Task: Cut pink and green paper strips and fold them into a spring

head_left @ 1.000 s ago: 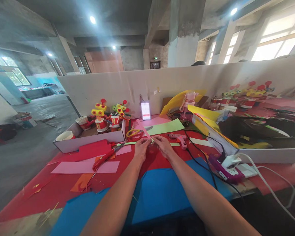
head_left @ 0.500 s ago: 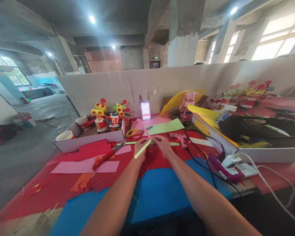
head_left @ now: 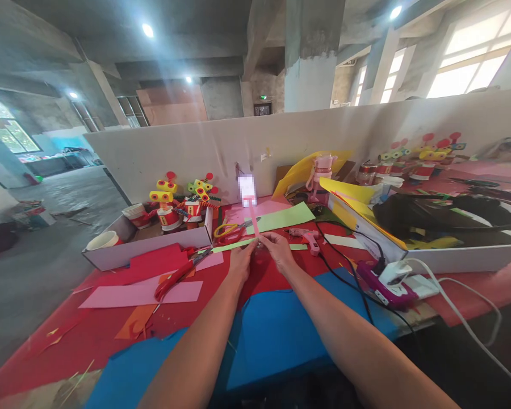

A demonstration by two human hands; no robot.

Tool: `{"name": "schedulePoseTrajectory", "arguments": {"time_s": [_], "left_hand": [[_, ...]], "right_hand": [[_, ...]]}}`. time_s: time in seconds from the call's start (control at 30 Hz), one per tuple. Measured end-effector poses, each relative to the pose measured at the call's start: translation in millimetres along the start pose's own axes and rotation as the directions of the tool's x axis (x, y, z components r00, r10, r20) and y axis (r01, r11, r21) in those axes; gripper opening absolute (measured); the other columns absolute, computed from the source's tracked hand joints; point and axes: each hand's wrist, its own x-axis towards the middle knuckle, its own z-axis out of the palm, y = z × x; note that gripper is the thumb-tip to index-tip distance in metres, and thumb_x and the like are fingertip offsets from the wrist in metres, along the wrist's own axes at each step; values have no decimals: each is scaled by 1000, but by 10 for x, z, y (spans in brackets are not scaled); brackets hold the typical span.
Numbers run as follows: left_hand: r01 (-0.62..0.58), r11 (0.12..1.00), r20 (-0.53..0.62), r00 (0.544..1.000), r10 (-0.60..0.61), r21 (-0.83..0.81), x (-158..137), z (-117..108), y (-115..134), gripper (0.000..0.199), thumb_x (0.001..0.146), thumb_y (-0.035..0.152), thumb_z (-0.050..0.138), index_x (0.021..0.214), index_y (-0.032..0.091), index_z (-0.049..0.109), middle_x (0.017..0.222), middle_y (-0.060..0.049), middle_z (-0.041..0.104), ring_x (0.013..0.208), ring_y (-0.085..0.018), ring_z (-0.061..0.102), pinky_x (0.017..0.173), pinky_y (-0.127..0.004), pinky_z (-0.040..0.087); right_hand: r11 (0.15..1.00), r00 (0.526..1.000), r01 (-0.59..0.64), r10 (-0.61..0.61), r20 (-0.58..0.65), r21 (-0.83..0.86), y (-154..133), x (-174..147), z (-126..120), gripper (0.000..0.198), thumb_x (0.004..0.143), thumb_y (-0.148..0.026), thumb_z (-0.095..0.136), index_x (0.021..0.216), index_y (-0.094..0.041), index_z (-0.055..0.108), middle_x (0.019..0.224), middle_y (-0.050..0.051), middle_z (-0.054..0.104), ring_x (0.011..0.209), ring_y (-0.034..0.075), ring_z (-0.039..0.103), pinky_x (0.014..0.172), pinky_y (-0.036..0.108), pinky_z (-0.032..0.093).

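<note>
My left hand [head_left: 242, 260] and my right hand [head_left: 277, 250] meet over the red table cover, fingers pinched together. Between them a narrow pink paper strip [head_left: 254, 218] points away from me. A light green paper strip [head_left: 234, 246] runs leftward from my left fingertips, and a green piece [head_left: 298, 247] shows past my right hand. Where the strips cross is hidden by the fingers. Yellow-handled scissors [head_left: 226, 229] lie just beyond my left hand, beside a wide green paper sheet [head_left: 281, 218]. Right of my right hand rests a pink glue gun [head_left: 309, 238].
Red-handled scissors [head_left: 174, 281] lie on pink paper [head_left: 111, 296] at left. A box [head_left: 153, 250] holds paper-cup figures [head_left: 168, 216]. Blue sheet [head_left: 276, 329] covers the front edge. Cords run from a purple power strip [head_left: 383, 289]; another box [head_left: 460, 258] stands at right.
The green strip's end, which slanted toward me over my left hand, now lies leftward beyond it. The pink strip stands straighter away from me. The view has shifted slightly.
</note>
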Motion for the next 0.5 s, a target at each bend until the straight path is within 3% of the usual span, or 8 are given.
{"name": "schedulePoseTrajectory", "arguments": {"time_s": [0.2, 0.33, 0.5], "left_hand": [[9, 996, -93, 996, -1, 89, 66, -76, -76, 37, 56, 40, 84, 77, 12, 73, 71, -6, 71, 62, -17, 62, 61, -28, 46], [-10, 992, -90, 996, 21, 125, 91, -116, -93, 35, 56, 40, 84, 75, 12, 73, 65, -6, 69, 64, -19, 63, 64, -29, 47], [-12, 988, -71, 997, 23, 153, 76, -102, -63, 33, 57, 40, 83, 74, 13, 73, 64, -6, 69, 64, -20, 63, 64, -30, 48]], "right_hand": [[999, 995, -32, 36, 93, -38, -49, 12, -36, 33, 60, -47, 76, 76, -18, 73, 63, -1, 66, 60, 13, 56, 63, 27, 46], [997, 988, -69, 72, 135, -26, -37, 27, -57, 35, 54, -44, 80, 77, -19, 74, 71, 0, 70, 63, 13, 59, 70, 29, 50], [997, 992, -46, 52, 116, -55, -2, 37, -63, 32, 57, -46, 79, 74, -19, 72, 71, 1, 70, 65, 16, 62, 70, 31, 52]]}}
